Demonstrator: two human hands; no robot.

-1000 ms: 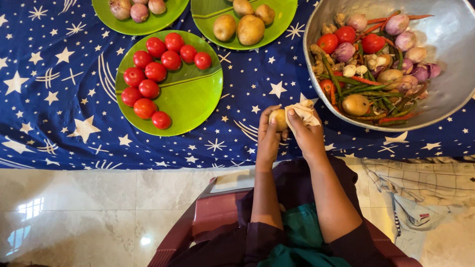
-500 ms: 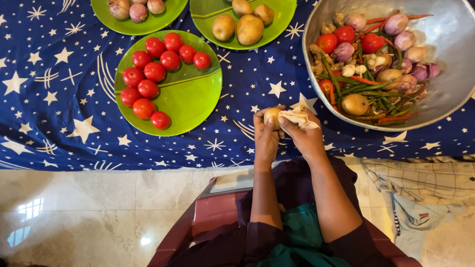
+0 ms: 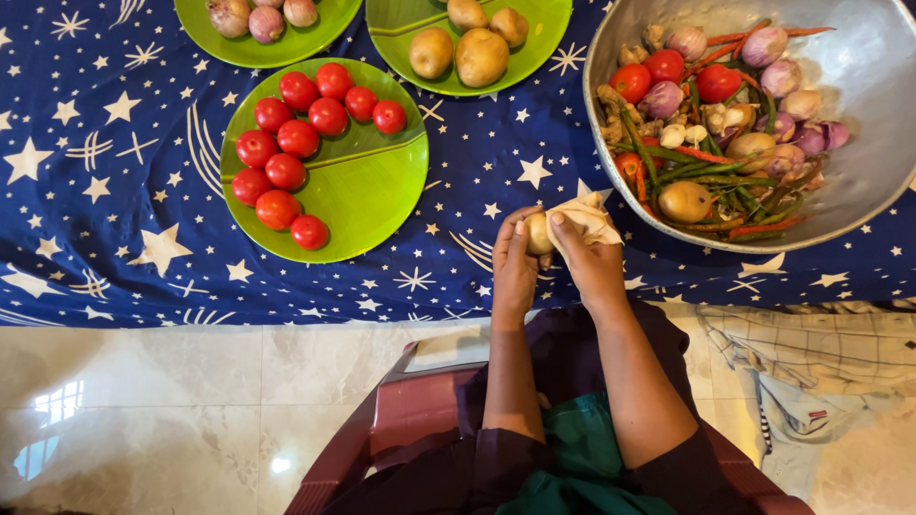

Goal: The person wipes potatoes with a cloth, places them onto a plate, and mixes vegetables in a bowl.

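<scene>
The left hand [image 3: 516,262] grips a small potato [image 3: 538,232] while the right hand [image 3: 590,259] presses a beige cloth [image 3: 584,218] against it, above the star-patterned blue tablecloth [image 3: 114,210].

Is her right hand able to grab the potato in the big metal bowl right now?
Probably not right away. The right hand is close to the metal bowl, and nothing blocks the brown potato near its front rim, but that hand is busy holding a cloth against another potato.

Head view, straight down, close
</scene>
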